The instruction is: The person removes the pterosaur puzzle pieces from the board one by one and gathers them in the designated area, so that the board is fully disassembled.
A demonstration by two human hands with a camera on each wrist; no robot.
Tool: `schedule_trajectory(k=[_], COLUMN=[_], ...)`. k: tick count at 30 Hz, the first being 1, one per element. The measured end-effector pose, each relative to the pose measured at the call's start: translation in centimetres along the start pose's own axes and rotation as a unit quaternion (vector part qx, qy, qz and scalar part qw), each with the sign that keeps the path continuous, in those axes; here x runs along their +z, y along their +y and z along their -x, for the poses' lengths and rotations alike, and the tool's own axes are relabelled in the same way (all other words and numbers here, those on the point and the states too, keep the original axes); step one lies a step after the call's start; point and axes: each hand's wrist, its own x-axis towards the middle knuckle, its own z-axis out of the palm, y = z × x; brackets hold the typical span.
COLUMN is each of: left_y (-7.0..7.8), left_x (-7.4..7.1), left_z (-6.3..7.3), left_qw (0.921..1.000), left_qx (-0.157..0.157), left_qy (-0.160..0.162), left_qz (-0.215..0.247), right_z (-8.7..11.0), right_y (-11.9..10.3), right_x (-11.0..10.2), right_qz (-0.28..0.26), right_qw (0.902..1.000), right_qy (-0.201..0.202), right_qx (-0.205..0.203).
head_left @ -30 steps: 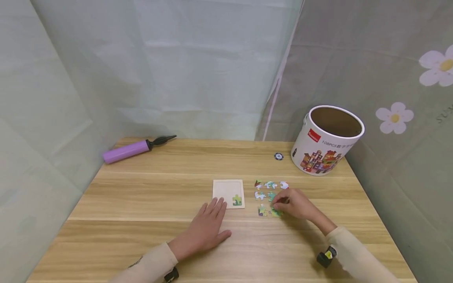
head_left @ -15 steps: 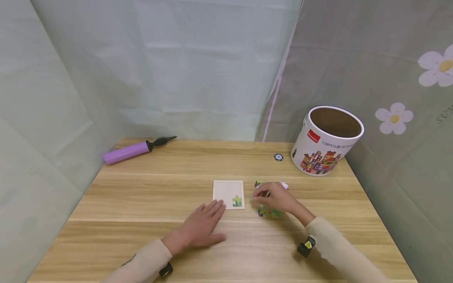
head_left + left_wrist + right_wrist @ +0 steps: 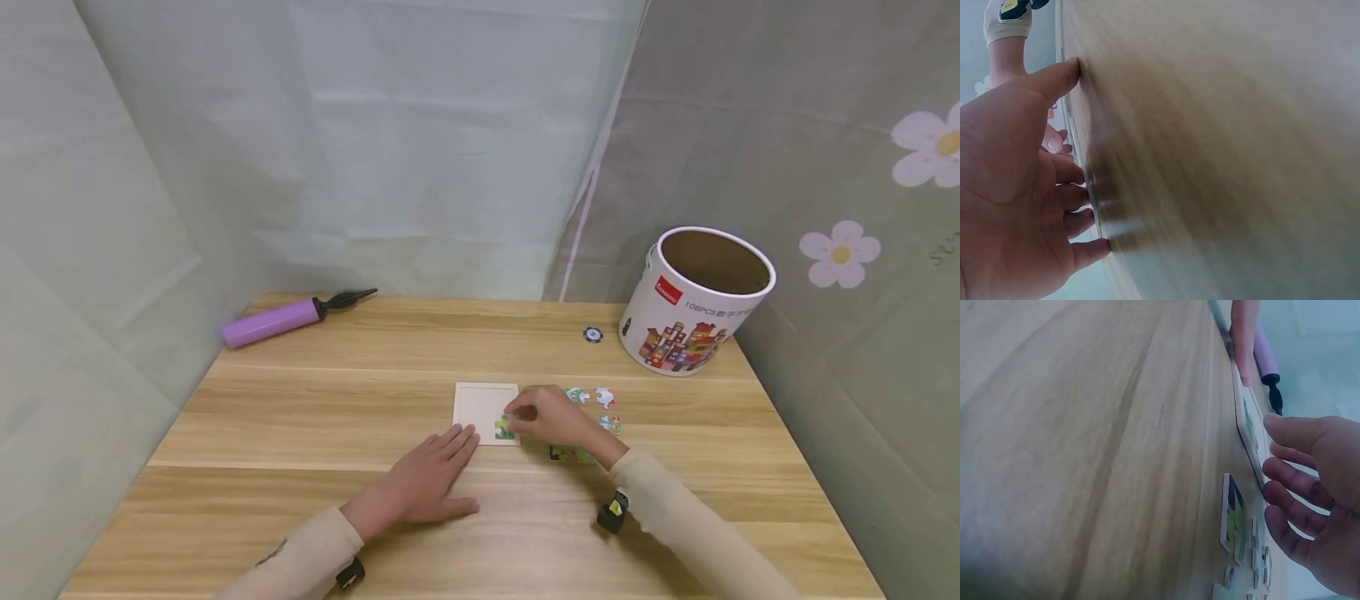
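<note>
A square wooden puzzle board (image 3: 474, 408) lies mid-table with a green jigsaw piece (image 3: 503, 430) in its lower right corner. My left hand (image 3: 420, 479) lies flat with straight fingers, their tips on the board's lower left edge. Over the right side of the board, my right hand (image 3: 553, 415) pinches a small jigsaw piece between thumb and forefinger, mostly hidden by the fingertips. In the right wrist view the thumb (image 3: 1291, 430) and bent fingers stand close over the board. Several loose jigsaw pieces (image 3: 604, 397) lie right of the board, partly covered by that hand.
A white bucket (image 3: 686, 333) with printed blocks stands at the back right, a poker chip (image 3: 592, 334) beside it. At the back left lies a purple hand pump (image 3: 273, 322). Fabric curtains (image 3: 420, 167) enclose the table's back and sides.
My right hand has moved left from the loose pieces to over the board's right side, bringing a jigsaw piece. My left hand has slid slightly left and stays at the board's edge.
</note>
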Motion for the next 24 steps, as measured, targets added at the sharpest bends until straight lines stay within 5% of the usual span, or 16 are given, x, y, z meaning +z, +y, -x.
schedule_trajectory(k=[24], left_y=[0.1], left_x=[-0.09], left_z=[0.06], left_qw=[1.0], left_qx=[-0.001], left_qy=[0.004], left_qz=[0.002], right_z=[-0.37], right_y=[-0.54], right_x=[-0.07], right_qz=[0.038], right_qw=[0.999], right_qy=[-0.024], right_qx=[-0.009])
